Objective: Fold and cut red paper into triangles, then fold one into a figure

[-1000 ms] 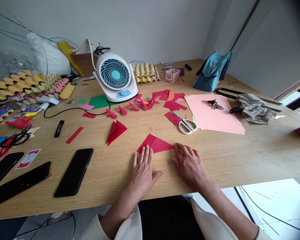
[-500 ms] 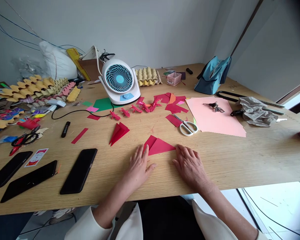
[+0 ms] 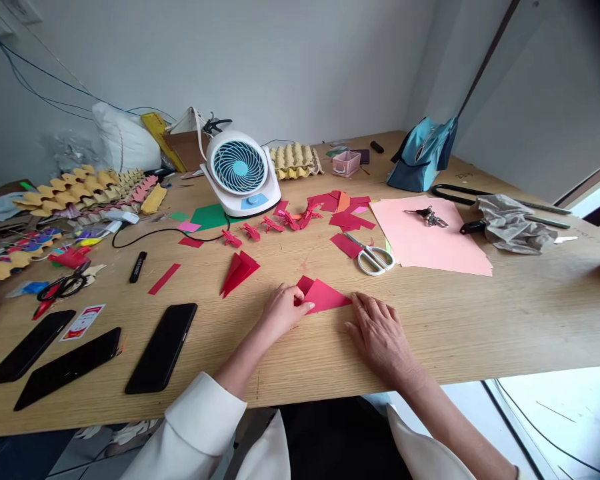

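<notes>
A folded red paper (image 3: 326, 295) lies on the wooden table in front of me. My left hand (image 3: 283, 312) pinches its left end between thumb and fingers. At the paper's right tip, my right hand (image 3: 379, 333) rests palm down, its fingertips touching the point and its fingers stretched out. Another folded red piece (image 3: 239, 272) sits farther back to the left. Behind, several small folded red figures (image 3: 271, 225) stand in a row. White-handled scissors (image 3: 375, 260) lie beyond my right hand, beside loose red paper pieces (image 3: 351, 219).
A white fan (image 3: 239, 175) stands at the back. Pink sheets (image 3: 427, 237) with keys (image 3: 427, 215) lie to the right, near a crumpled cloth (image 3: 515, 223) and blue bag (image 3: 423, 155). Phones (image 3: 161, 348), a marker (image 3: 138, 267) and egg trays (image 3: 75, 190) are left.
My left hand has gone from lying flat with fingers spread to pinching the paper's left end. My right hand stays at the right tip. The view has shifted slightly; part of a person's hand appears at far left.
</notes>
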Motion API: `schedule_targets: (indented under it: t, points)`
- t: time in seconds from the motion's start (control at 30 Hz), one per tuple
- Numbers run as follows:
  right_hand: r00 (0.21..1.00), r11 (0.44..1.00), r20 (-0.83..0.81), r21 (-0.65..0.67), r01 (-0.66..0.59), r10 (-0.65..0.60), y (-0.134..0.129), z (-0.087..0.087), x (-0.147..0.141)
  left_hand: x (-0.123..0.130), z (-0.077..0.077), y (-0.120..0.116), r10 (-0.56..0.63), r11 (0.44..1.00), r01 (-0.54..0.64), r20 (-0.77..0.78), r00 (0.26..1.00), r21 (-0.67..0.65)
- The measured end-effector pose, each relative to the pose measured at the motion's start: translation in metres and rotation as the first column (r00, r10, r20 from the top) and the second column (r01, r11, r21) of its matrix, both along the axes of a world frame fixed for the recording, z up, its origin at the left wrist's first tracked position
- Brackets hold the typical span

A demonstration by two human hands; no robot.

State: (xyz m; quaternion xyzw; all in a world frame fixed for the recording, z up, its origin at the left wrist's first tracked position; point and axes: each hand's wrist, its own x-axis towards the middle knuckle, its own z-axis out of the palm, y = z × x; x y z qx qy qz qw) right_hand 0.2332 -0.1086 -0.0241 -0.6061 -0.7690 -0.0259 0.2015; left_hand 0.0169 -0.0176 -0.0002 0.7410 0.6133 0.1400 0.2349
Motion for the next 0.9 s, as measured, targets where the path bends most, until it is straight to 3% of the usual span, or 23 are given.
schedule_targets:
  t: [0.17, 0.27, 0.37, 0.5, 0.6, 0.7, 0.77, 0.83, 0.9]
  points:
    - [0.983, 1.000, -0.185, -0.029, 0.002, -0.008, -0.001, 0.003, 0.005, -0.005, 0.005, 0.008, -0.135, 0.989, 0.128, 0.113, 0.984, 0.074]
    - [0.903, 0.994, -0.429, -0.102, -0.026, -0.021, 0.004, 0.007, 0.013, -0.010, 0.020, 0.012, -0.281, 0.949, 0.240, 0.202, 0.938, 0.203]
    - [0.700, 0.960, -0.713, -0.225, -0.165, -0.047, 0.016, 0.013, 0.019, -0.012, 0.043, 0.011, -0.385, 0.905, 0.332, 0.180, 0.905, 0.266]
    - [0.373, 0.831, -0.911, -0.342, -0.440, -0.177, 0.038, 0.025, 0.017, -0.014, 0.066, 0.009, -0.486, 0.815, 0.433, 0.048, 0.872, 0.384]
    - [0.284, 0.774, -0.929, -0.357, -0.522, -0.237, 0.054, 0.036, 0.008, -0.016, 0.073, 0.012, -0.515, 0.773, 0.462, 0.005, 0.857, 0.435]
    - [0.260, 0.785, -0.937, -0.339, -0.518, -0.233, 0.071, 0.048, -0.003, -0.020, 0.075, 0.022, -0.471, 0.781, 0.369, 0.087, 0.878, 0.503]
    - [0.241, 0.817, -0.943, -0.323, -0.479, -0.231, 0.084, 0.057, -0.011, -0.024, 0.073, 0.031, -0.361, 0.818, 0.160, 0.276, 0.891, 0.552]
    - [0.210, 0.856, -0.951, -0.296, -0.423, -0.225, 0.097, 0.065, -0.020, -0.027, 0.066, 0.041, -0.216, 0.867, -0.102, 0.551, 0.806, 0.488]
    - [0.182, 0.893, -0.963, -0.255, -0.371, -0.200, 0.108, 0.066, -0.030, -0.028, 0.054, 0.048, -0.096, 0.936, -0.197, 0.749, 0.656, 0.292]
